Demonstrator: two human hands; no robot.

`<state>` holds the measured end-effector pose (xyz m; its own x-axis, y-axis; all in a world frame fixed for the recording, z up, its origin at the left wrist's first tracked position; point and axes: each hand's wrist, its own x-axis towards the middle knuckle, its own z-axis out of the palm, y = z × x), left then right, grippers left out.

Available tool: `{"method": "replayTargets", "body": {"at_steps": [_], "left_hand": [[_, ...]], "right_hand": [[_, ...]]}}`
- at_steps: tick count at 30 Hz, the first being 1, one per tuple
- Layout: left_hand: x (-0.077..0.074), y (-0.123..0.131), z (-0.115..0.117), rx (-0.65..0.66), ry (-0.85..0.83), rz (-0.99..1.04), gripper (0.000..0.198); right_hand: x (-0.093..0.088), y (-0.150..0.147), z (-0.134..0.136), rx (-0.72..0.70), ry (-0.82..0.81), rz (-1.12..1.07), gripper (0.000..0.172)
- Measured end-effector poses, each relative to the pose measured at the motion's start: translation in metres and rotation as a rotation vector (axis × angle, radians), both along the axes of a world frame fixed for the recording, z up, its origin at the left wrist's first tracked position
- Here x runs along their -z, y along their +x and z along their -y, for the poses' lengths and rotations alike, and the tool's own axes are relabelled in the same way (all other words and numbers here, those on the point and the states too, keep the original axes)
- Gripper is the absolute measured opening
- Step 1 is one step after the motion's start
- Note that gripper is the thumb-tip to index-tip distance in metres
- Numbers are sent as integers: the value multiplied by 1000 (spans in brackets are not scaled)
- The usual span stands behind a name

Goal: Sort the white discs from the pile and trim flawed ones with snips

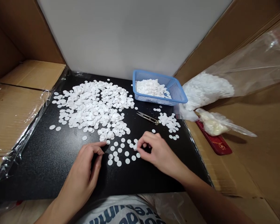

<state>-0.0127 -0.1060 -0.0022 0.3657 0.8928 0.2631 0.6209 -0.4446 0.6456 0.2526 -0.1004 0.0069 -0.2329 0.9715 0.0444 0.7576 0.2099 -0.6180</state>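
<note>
- Here, the left hand [82, 175] rests low on the black surface [49, 155]. Its fingers are loosely curled and its forefinger [101, 144] is stretched forward. The fingertip lies just beside the nearest discs at the lower edge of the heap, and nothing shows pinched in this hand.
- The right hand [157, 152] is curled over the surface, its thumb and forefinger pressed together on a single white disc [135, 147]. The other fingers are folded under.
- Between the two hands lie the loose discs [119, 154], flat on the surface and mostly apart from one another, just in front of the person.
- Beyond them spreads the large heap [93, 104] of the same white round discs, many overlapping. A few strays lie off its left edge.
- A pair of thread snips [147, 117] lies flat to the right of the heap, beyond the right hand.
- A small cluster [170, 122] of discs lies just right of the snips, near the surface's right edge.
- A blue basket [177, 90] stands at the far right of the surface, partly filled with white discs.
- A clear plastic bag [207, 88] holding many more discs lies on the cardboard beside the basket, its open end trailing away to the right.
- A smaller bag [212, 124] with pale cream contents lies in front of it, partly over a red flat case [218, 143].
- Cardboard [11, 115] flanks the surface on both sides, and a white panel [121, 34] stands behind it.
</note>
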Motion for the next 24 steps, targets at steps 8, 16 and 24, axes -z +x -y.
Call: {"method": "replayTargets", "body": {"at_steps": [8, 16, 24], "left_hand": [[4, -4, -4, 25, -4, 36, 6], [10, -1, -3, 231, 79, -134, 27], [11, -1, -3, 221, 92, -140, 25]], "right_hand": [[17, 77, -22, 342, 188, 164, 11], [22, 16, 6, -130, 282, -61, 15], [26, 0, 9, -178, 281, -117, 15]]}}
